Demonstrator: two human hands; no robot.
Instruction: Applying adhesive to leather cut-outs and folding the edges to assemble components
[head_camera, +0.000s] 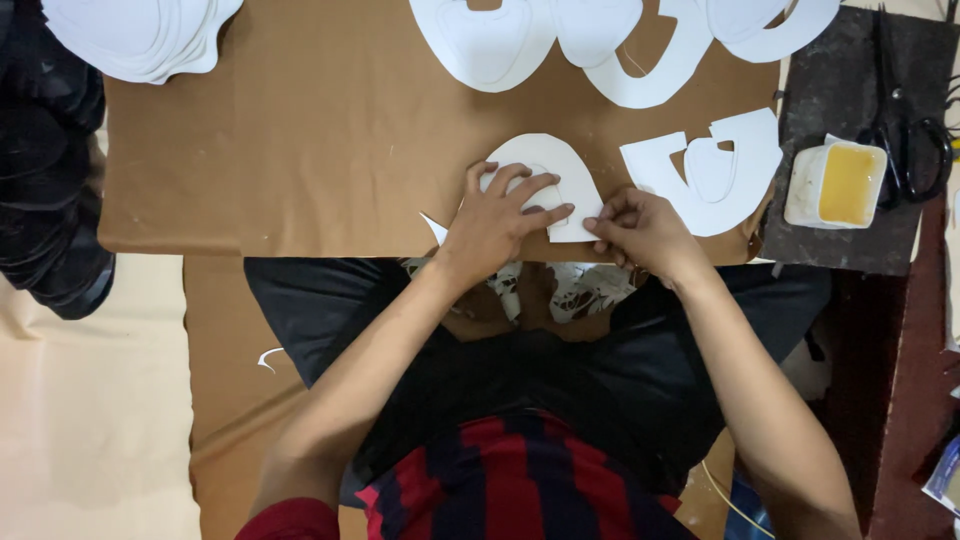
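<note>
A white arch-shaped cut piece lies near the front edge of a brown board. My left hand rests flat on it with fingers spread, pressing it down. My right hand pinches the piece's lower right end between fingertips at the board's edge. Part of the piece is hidden under my left fingers.
More white cut shapes lie right of my hands and along the far edge. A stack of white pieces sits far left. A small tub of yellow glue and black scissors rest on a dark mat at right.
</note>
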